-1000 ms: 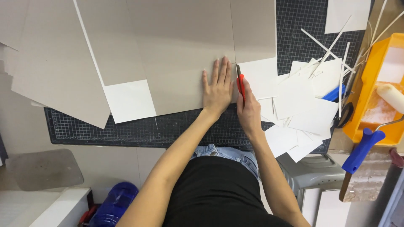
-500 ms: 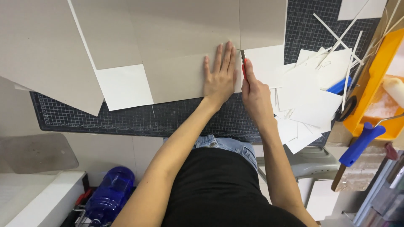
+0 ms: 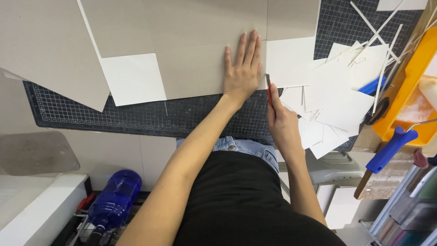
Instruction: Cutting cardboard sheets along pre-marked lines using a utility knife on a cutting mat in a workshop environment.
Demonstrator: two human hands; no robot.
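Left hand lies flat, fingers extended, on grey board over the gridded cutting mat; right hand grips red knife at the mat's near edge.

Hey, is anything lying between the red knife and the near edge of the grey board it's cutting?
Nothing visible. The red knife in the right hand sits at the grey board edge, on bare cutting mat. The left hand presses beside it.

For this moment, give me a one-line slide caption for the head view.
Left hand pressed flat on grey board while right hand holds a red craft knife at its edge, over a gridded cutting mat.
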